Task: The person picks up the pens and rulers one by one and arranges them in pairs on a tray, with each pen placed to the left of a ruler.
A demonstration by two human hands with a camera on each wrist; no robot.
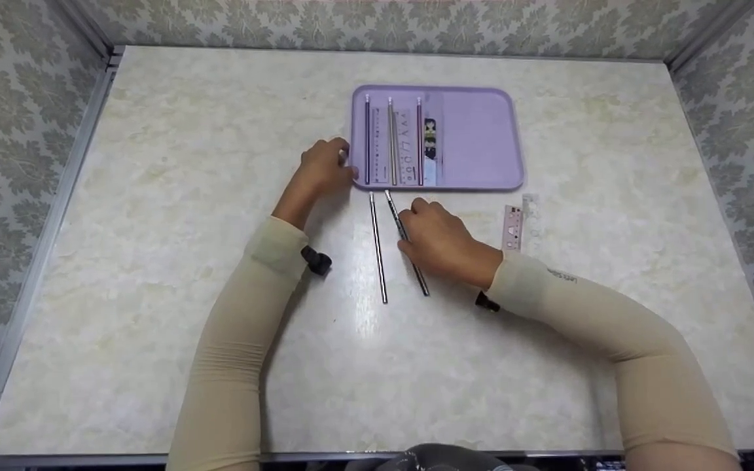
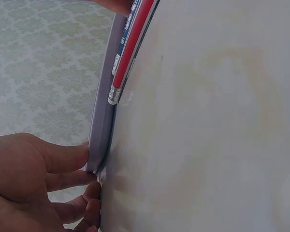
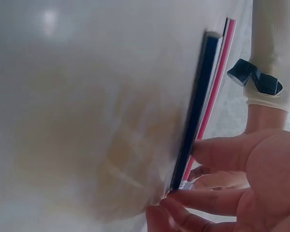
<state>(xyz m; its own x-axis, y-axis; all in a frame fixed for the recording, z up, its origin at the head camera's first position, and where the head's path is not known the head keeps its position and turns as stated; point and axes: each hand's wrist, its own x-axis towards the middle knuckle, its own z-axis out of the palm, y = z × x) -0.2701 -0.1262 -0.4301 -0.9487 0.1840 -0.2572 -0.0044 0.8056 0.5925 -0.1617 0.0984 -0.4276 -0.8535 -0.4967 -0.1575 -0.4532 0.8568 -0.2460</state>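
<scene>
My left hand (image 1: 326, 167) pinches the left rim of a purple tray (image 1: 482, 186) near its front corner; the left wrist view shows thumb and finger on the rim (image 2: 100, 116). My right hand (image 1: 439, 239) holds a dark blue pencil (image 3: 198, 101) lying on the table in front of the tray, thumb on one side and fingers by its far end. To its left lies a red pencil (image 2: 135, 43), roughly lengthwise and apart from both hands. Inside the tray's left half are several pencils (image 1: 419, 140), a clear ruler (image 1: 380, 147) and a clear stencil (image 1: 406, 147), side by side.
A small item with cartoon figures (image 1: 430, 137) lies in the tray beside the pencils. On the table to the right are a pink stencil ruler (image 1: 512, 226) and a clear ruler (image 1: 531, 219), partly behind my right forearm. Patterned walls (image 1: 377, 26) border the table.
</scene>
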